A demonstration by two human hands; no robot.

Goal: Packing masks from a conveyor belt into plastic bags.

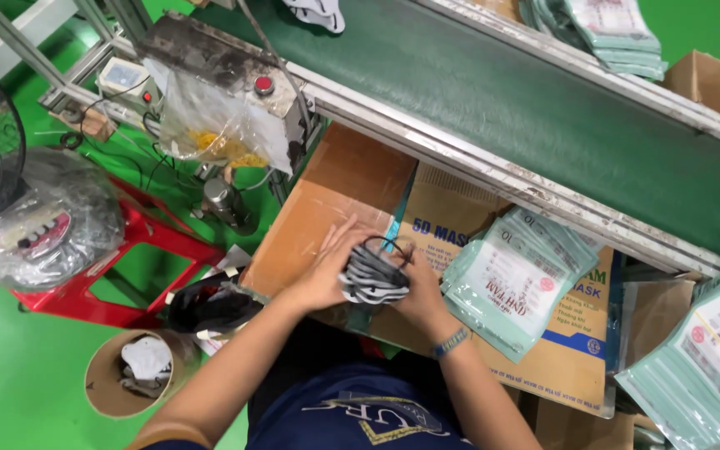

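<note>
- a stack of grey-and-white folded fabric masks with black ear loops [372, 275] was held between the left hand [327, 271] and the right hand [418, 287], both closed around it, above a flat brown cardboard box [327, 200].
- the stack appeared gathered and squared; it was not yet inside any pouch.
- pale green plastic pouches with white labels [510, 283] lay just beside the right hand, some seemingly filled.
- a further pile of the same pouches [702, 358] was seen at the far right.
- a dark green conveyor belt [527, 92] ran beyond the box, well apart from the hands.
- a round cardboard tub [102, 392] stood on the green floor; nothing blocked the hands.
</note>
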